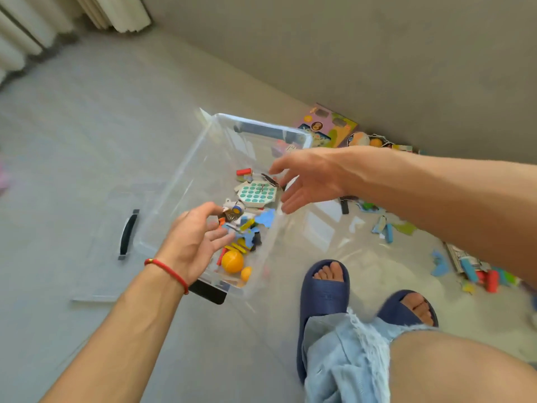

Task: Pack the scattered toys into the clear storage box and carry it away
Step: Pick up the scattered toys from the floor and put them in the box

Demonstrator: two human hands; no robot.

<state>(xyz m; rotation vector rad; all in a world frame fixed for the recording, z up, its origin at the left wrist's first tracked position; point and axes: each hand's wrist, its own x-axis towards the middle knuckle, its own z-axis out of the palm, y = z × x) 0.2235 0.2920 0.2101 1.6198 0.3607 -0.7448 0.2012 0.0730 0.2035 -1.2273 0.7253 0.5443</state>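
Left hand [194, 242] and right hand [308, 178], fingers spread and gripping nothing, hover over the clear storage box [186, 170] | box on floor, partly filled | loose toys [479, 271] lie by the wall | risk: carrying the box off now would leave them behind.

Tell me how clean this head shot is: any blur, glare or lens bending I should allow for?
Head view: the wide lens tilts and bends the floor and wall lines. The clear box shows pale reflections on its walls, so its edges are hard to trace. Motion blur smears the left hand and the loose toys at the right edge. Lighting is soft and even, with only faint shadows.
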